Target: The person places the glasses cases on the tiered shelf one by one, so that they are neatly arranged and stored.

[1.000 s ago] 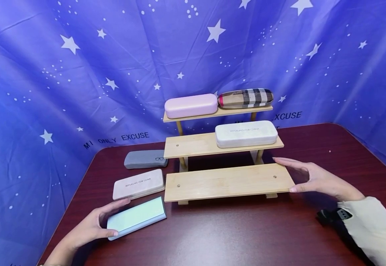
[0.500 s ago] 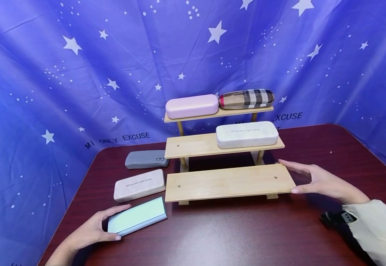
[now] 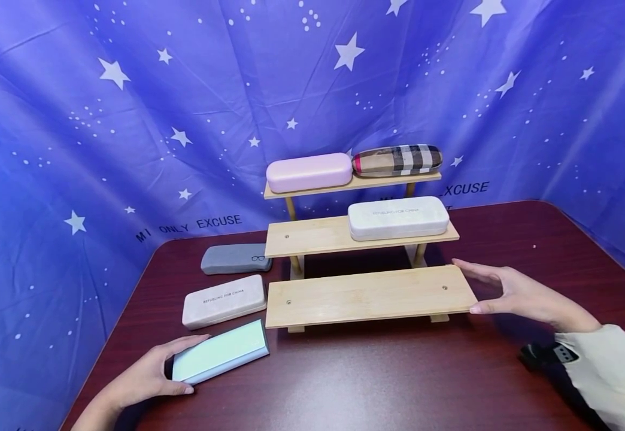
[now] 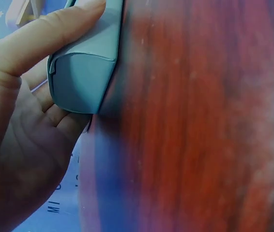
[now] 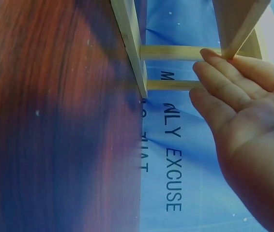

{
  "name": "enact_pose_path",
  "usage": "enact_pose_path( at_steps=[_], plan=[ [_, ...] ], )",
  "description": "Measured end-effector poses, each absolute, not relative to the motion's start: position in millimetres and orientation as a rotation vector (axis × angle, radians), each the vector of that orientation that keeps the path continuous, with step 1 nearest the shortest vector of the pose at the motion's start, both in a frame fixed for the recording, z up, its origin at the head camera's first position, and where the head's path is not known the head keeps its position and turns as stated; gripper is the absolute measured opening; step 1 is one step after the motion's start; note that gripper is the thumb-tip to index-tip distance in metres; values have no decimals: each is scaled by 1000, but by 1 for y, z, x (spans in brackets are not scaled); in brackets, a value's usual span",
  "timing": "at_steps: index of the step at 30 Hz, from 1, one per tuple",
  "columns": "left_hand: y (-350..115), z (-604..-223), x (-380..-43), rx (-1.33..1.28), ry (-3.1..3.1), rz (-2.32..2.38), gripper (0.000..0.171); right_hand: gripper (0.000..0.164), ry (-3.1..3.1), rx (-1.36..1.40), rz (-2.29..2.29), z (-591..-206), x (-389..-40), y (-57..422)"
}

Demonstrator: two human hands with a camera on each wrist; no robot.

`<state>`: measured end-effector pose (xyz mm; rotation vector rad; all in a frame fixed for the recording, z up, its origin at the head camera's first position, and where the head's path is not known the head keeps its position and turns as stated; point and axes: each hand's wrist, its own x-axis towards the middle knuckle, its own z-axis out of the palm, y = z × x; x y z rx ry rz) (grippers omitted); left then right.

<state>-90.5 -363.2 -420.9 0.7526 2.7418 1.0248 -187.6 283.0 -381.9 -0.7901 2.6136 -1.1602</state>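
Observation:
My left hand (image 3: 142, 377) holds a light blue glasses case (image 3: 223, 352) by its near left end, thumb along the front side and fingers behind. The left wrist view shows the end face of this case (image 4: 81, 82) between thumb and fingers. At the right, my right hand (image 3: 522, 296) spans the end of the bottom shelf of a three-tier wooden display rack (image 3: 366, 296), thumb at the front corner and fingers at the back one. Seen from the right wrist, the fingers of this hand (image 5: 243, 104) lie fairly straight against the shelf's edge.
A white lettered glasses case (image 3: 223, 301) and a grey one (image 3: 234, 258) lie left of the rack. Another white case (image 3: 399, 218) sits on the middle shelf. The top shelf carries a pink case (image 3: 309, 172) and a plaid case (image 3: 399, 160). A starry curtain (image 3: 291, 72) hangs behind.
The left fingers have drawn back slightly from the white case and closed nearer the blue case. The right fingers have shifted a little outward along the shelf's end. The cases stay in place.

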Motion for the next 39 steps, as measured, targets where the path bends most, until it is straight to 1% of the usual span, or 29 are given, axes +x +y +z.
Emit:
enact_pose_path(
  at_steps=[5, 15, 28, 32, 39],
  plan=[
    [-365, -421, -90, 761, 2744, 986, 79, 76, 2624, -803, -1156, -383, -188, 283],
    [-367, -420, -94, 804, 2812, 987, 74, 76, 2647, -804, -1145, -384, -187, 282],
    [-361, -418, -98, 927, 2913, 925, 69, 74, 2641, -813, -1160, -386, -185, 285],
    [-359, -416, -97, 904, 2994, 905, 69, 74, 2628, -798, -1169, -385, -185, 285],
    [-361, -410, -96, 953, 2999, 991, 69, 74, 2615, -803, -1180, -386, -186, 285]
  ],
)
